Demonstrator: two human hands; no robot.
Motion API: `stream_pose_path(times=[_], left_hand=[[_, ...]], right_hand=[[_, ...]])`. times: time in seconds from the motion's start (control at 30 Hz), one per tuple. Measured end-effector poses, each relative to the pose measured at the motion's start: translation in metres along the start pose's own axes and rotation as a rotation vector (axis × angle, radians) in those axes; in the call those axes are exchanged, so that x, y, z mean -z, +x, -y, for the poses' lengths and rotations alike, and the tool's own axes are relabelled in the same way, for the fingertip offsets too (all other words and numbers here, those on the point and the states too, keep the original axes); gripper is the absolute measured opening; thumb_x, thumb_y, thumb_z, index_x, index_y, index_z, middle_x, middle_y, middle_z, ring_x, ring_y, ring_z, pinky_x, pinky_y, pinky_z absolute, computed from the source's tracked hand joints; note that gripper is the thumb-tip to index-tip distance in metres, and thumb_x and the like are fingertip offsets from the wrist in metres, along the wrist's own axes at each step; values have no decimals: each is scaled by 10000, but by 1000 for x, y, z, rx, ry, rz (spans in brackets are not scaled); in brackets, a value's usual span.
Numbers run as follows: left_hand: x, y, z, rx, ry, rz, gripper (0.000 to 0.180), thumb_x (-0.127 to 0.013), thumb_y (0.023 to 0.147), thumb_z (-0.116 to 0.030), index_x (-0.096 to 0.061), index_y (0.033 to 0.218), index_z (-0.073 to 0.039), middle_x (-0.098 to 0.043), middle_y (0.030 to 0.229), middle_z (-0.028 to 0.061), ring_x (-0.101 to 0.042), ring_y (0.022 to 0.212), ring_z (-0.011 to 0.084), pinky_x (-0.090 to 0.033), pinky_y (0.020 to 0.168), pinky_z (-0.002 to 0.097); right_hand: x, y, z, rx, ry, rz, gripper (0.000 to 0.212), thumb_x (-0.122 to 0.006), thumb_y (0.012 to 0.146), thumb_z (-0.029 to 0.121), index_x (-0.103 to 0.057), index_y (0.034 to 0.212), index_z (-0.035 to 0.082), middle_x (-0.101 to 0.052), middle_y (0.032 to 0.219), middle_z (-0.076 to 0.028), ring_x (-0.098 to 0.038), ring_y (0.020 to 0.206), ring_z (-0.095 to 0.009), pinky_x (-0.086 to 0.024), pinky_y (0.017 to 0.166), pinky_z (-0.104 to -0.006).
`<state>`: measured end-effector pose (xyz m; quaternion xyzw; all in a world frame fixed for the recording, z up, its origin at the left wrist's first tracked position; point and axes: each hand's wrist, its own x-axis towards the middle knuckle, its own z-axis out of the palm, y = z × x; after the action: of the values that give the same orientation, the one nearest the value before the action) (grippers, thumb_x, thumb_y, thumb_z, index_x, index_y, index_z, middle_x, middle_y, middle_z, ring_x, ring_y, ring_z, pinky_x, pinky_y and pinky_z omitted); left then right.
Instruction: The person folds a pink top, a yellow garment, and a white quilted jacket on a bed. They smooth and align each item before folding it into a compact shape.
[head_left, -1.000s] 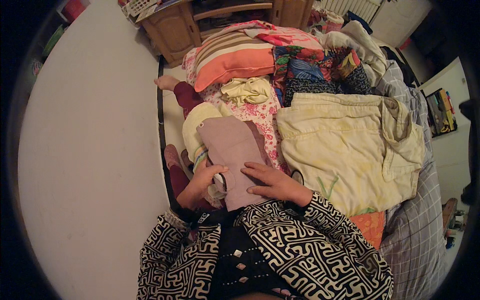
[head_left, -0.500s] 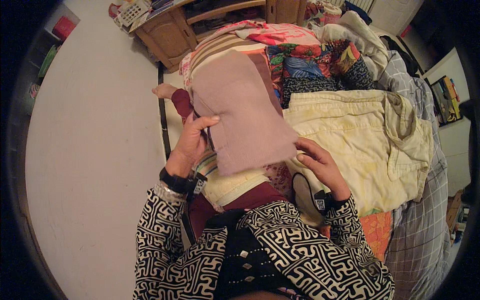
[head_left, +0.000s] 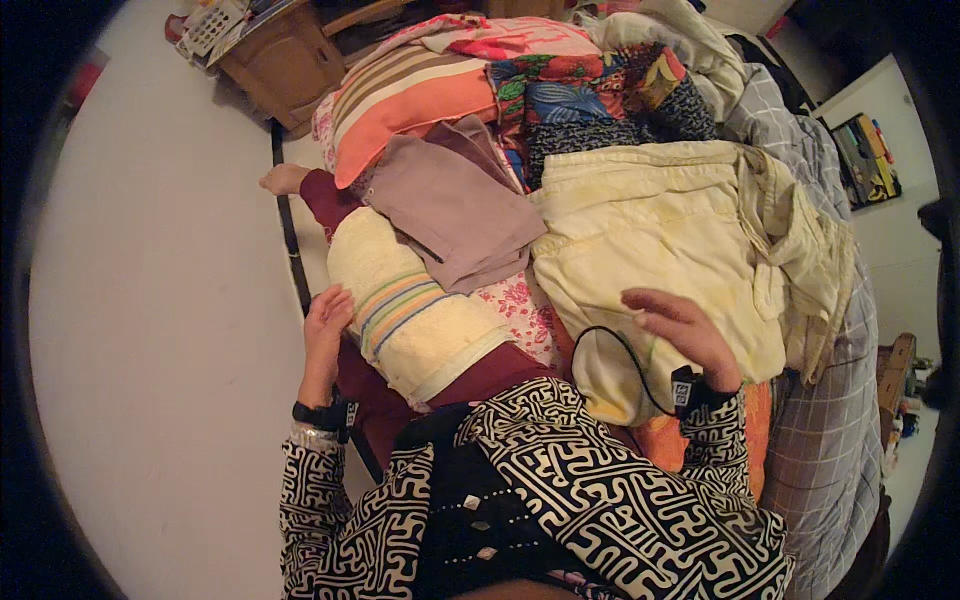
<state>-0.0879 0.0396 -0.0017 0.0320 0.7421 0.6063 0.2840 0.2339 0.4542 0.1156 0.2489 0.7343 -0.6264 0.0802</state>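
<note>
Okay so both hands are holding nothing right now. Left hand [head_left: 328,312] is at the edge of the cream striped towel [head_left: 410,300] draped over the maroon trousers [head_left: 490,372]; its grip is loose, fingers slightly bent, and I can't tell if they're actually brushing the towel. Right hand [head_left: 685,325] is over the yellowish-cream garment [head_left: 650,230] spread on the bed, grip pretty open, fingers stretched out; contact with the cloth is hard to call. The folded mauve garment [head_left: 455,215] is lying just past the towel, partly on the pink floral sheet [head_left: 520,308], right beside that cream one. Orange-and-brown striped pillow [head_left: 415,110] is behind it, grey checked quilt [head_left: 830,450] off to the right.
</note>
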Motion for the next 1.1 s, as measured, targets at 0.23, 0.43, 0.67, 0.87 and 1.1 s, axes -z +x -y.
stream_pose_path(times=[0.23,0.43,0.67,0.87,1.1], left_hand=[[-16,-29,95,214,-282,64,612,-584,940,-421,-374,1432,-125,-547,1304,23,-559,1095,176,-465,832,306],[-39,-29,117,366,-755,311,515,-521,984,-431,-468,1373,-96,-533,1361,50,-527,1200,221,-464,941,403],[-45,-31,97,166,-568,273,511,-568,973,-351,-466,1359,-31,-519,1364,80,-478,1266,219,-403,1039,381],[-48,10,93,294,-724,261,383,-593,920,-223,-566,1237,-12,-640,1206,114,-626,1079,273,-506,936,420],[-46,5,20,272,-744,209,415,-570,898,-189,-543,1265,2,-635,1209,169,-622,1102,318,-503,964,448]], right_hand=[[47,-29,-2,85,100,-193,406,-623,942,197,-573,1294,-1,-642,1195,-93,-575,1135,-168,-435,995,-308],[73,-50,-89,-264,103,-216,412,-623,919,353,-635,1204,56,-672,1032,-23,-599,914,-118,-474,799,-269],[63,-158,-179,-615,138,-312,463,-669,899,386,-626,1222,57,-688,1048,-53,-658,919,-177,-529,805,-341],[25,-249,-224,-791,436,-629,411,-637,926,373,-636,1170,43,-691,1028,-93,-666,936,-199,-537,786,-351],[-30,-114,-260,-404,935,-251,552,-586,928,495,-551,1306,94,-647,1186,-92,-628,995,-212,-505,895,-368]])
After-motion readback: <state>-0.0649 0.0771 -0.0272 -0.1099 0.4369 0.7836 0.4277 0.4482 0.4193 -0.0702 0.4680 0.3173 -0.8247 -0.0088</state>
